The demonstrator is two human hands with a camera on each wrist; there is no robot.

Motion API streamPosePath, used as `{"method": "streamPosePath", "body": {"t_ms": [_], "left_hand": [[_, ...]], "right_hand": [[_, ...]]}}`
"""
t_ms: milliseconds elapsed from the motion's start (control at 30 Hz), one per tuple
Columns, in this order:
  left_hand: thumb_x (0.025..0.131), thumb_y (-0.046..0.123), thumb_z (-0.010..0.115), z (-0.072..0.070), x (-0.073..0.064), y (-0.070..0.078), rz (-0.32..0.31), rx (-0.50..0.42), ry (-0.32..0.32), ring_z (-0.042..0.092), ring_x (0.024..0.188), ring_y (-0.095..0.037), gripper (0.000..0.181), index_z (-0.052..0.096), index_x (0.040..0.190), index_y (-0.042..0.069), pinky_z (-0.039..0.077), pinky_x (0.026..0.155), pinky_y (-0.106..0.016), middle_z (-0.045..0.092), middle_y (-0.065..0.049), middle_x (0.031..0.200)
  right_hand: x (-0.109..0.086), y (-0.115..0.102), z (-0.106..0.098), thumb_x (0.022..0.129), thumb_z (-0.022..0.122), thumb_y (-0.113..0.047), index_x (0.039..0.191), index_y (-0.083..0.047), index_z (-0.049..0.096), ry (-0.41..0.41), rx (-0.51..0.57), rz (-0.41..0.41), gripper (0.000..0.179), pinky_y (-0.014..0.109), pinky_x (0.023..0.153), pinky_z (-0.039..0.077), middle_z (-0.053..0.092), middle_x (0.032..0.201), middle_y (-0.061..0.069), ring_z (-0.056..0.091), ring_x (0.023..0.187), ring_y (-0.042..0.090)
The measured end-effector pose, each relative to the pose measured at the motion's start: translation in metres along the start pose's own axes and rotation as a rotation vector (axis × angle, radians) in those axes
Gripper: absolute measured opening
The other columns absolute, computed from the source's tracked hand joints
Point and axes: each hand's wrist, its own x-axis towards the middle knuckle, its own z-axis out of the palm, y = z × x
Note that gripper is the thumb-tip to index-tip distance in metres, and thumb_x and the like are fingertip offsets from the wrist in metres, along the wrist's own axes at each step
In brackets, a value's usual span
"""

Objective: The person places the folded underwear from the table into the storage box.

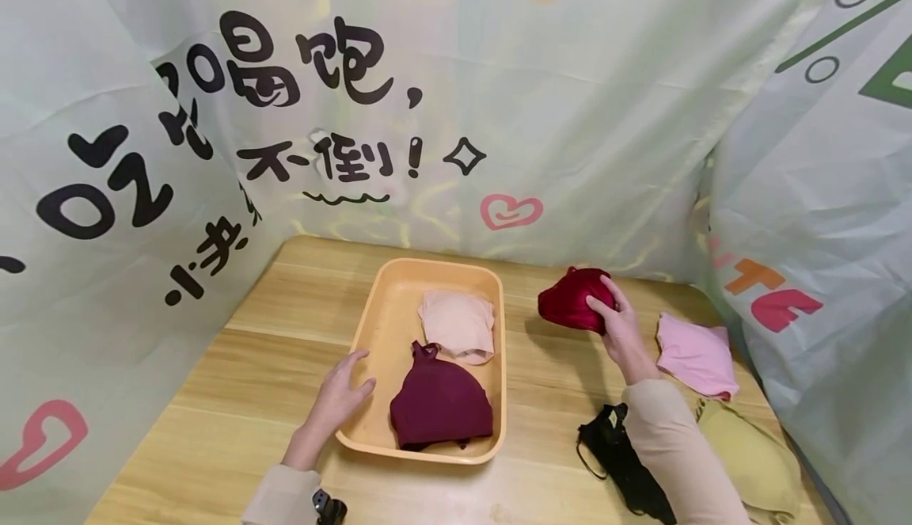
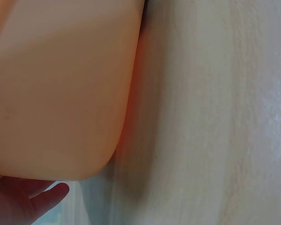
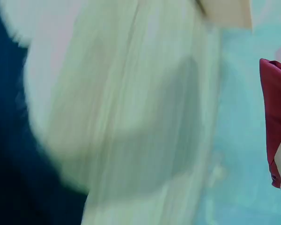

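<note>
Head view: right hand point(image 1: 621, 329) grips red bra point(image 1: 572, 300), long axis crosswise, above desk point(image 1: 543, 406), right of tray point(image 1: 386, 335); left hand point(image 1: 338, 395), fingers spread, at tray's left rim.

Deep-red bra point(image 1: 568, 303) — folded, held up right of orange tray point(image 1: 390, 311) — shallow, rounded corners, lying flat

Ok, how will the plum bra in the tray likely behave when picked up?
The plum bra will probably roughly hold its shape, as its surface looks smoothly domed. Its looped strap looks thin, so it may dangle. It's probably light too: the similar red bra is held up in the right hand alone.
</note>
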Motion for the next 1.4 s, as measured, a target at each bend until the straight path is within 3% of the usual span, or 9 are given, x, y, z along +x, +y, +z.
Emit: {"method": "streamPosePath", "body": {"t_ms": [233,467,767,1100,1400], "left_hand": [[0.082,0.009,0.063,0.0,-0.001,-0.001,-0.017,0.003,-0.011,0.04,0.121,-0.045,0.051,0.045,0.128,-0.002,0.037,0.097,-0.056,0.044,-0.026,0.132],[0.082,0.008,0.062,0.001,0.0,0.001,0.0,0.003,-0.01,0.04,0.12,-0.046,0.05,0.045,0.128,-0.003,0.037,0.096,-0.057,0.044,-0.027,0.132],[0.081,0.01,0.063,0.001,0.001,-0.001,-0.008,-0.012,0.007,0.04,0.121,-0.045,0.051,0.046,0.128,-0.002,0.035,0.098,-0.057,0.044,-0.027,0.132],[0.083,0.011,0.063,0.0,0.0,-0.002,-0.019,-0.013,-0.009,0.04,0.121,-0.045,0.05,0.046,0.128,-0.001,0.035,0.098,-0.056,0.044,-0.027,0.132],[0.082,0.012,0.063,0.001,0.0,-0.001,-0.009,-0.01,0.006,0.041,0.12,-0.044,0.05,0.046,0.127,-0.002,0.036,0.098,-0.055,0.045,-0.027,0.13]], "right_hand": [[-0.006,0.007,0.036,0.089,0.05,0.002,0.144,-0.019,0.028,-0.097,-0.007,-0.025,0.063,0.016,0.075,0.049,0.037,0.122,-0.007,0.054,0.093,0.004],[-0.008,0.015,0.067,0.088,0.05,0.002,0.139,-0.019,0.034,-0.185,-0.047,-0.026,0.058,0.017,0.074,0.05,0.038,0.122,-0.003,0.056,0.091,0.006],[-0.007,0.048,0.105,0.087,0.052,0.004,0.137,-0.012,0.037,-0.292,-0.086,-0.059,0.055,0.018,0.072,0.05,0.04,0.124,0.004,0.057,0.09,0.007],[0.001,0.073,0.125,0.09,0.049,0.0,0.141,-0.01,0.03,-0.359,-0.214,-0.018,0.056,0.016,0.077,0.047,0.032,0.139,0.016,0.051,0.097,0.008],[0.009,0.085,0.137,0.089,0.051,0.0,0.139,-0.008,0.035,-0.395,-0.331,-0.056,0.054,0.021,0.088,0.042,0.035,0.138,0.018,0.042,0.116,0.023]]}}
